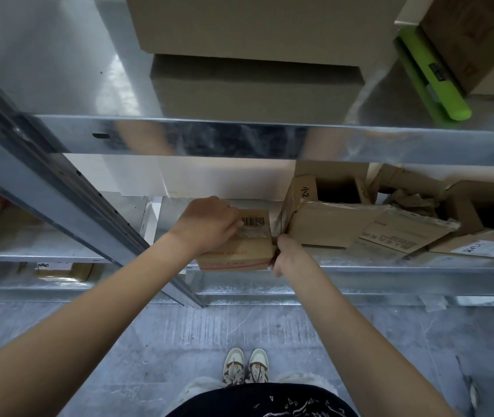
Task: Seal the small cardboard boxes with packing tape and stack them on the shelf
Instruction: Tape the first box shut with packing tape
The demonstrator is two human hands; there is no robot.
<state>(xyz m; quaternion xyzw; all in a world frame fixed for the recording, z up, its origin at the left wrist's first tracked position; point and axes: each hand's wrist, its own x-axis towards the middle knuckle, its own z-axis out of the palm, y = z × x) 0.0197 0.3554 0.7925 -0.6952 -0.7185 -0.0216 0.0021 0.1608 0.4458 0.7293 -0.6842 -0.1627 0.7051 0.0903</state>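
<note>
Both arms reach forward: the left hand (209, 225) presses palm-down, fingers curled, atop the small box (239, 246) on the shelf (390, 263), while the right hand (288, 255) pinches its right edge.

Readable text is sparse. Small box (241, 236) at the shelf edge: barcode label on top, digits too small to read; red print on its front face, blurred, not legible. Open box (306, 200) just to its right: handwritten "小2" on the raised flap. Flattened cardboard (402, 233) beside it: black printed characters, too small. White label (486, 247) far right: handwriting, unreadable.
</note>
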